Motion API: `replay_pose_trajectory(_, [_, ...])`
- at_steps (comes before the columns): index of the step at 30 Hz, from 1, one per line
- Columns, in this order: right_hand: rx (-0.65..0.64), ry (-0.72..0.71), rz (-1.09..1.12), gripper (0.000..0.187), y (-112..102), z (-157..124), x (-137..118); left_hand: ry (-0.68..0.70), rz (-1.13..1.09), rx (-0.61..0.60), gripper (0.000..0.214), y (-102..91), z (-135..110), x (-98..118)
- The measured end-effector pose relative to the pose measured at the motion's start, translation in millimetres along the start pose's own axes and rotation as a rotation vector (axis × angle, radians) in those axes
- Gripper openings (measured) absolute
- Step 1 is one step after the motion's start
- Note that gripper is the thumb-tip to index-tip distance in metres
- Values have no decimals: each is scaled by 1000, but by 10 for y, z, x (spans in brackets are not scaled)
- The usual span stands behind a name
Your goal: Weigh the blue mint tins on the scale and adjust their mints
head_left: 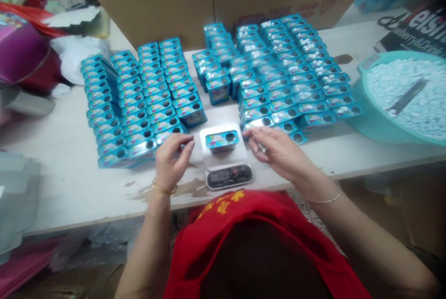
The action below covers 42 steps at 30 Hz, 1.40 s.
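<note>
A small blue tin (222, 141) with a dark round hole in its top rests on a white digital scale (228, 163) in front of me. To its left, my left hand (172, 159) hovers beside the front tins with thumb and fingertips slightly apart and nothing between them. My right hand (273, 150) is close to the scale's right edge, its fingers curled around a small white candy (262, 149). Rows of similar blue tins (146, 99) stand on the left. Many tins in the right group (285, 66) have white candies heaped on their tops.
A turquoise basin (369, 117) of white candies, with a dark flat tool (408, 96) lying in it, stands at the right. A large cardboard box (181, 6) backs the white table (87, 196). Purple and red items (28, 52) crowd the far left.
</note>
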State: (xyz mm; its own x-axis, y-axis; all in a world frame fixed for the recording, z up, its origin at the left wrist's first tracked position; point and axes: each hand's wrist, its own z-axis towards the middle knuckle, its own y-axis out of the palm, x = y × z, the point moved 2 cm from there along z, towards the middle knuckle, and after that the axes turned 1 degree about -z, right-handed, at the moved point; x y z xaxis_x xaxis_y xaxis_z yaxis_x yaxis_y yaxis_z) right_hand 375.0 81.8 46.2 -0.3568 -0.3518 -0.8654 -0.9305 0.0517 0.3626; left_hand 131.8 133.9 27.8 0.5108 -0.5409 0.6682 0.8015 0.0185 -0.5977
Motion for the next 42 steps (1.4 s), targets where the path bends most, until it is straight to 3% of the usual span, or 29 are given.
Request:
replay_pose_trajectory(7, [-70,-29,-215,32,138,62,-64,14,-12,-1,10,9,-10,9])
replay_pose_trajectory(13, [-74,-287,-602,28,236,194,-123,9,0,3,10,-12,-40,-11])
replay_pose_trajectory(17, [-28,-322,-713,23,212,256,-92,-2,5,3,10,-15,-52,-35])
replay_pose_trajectory(20, [-8,-299,-579,21,194,237,-118,-4,2,3,10,-16,-49,-38])
replay_pose_trajectory(25, [-25,-14,-70,25,73,37,-84,-9,7,8,10,-34,-47,-47])
replay_pose_trajectory(29, [-13,158,138,19,-123,-208,131,-16,12,11,10,-44,-42,-46])
replay_pose_trajectory(32, [20,263,173,23,-253,-368,344,-17,5,3,10,-32,-19,-20])
replay_pose_trajectory(42, [87,290,109,36,-489,-542,794,32,29,-42,10,34,125,136])
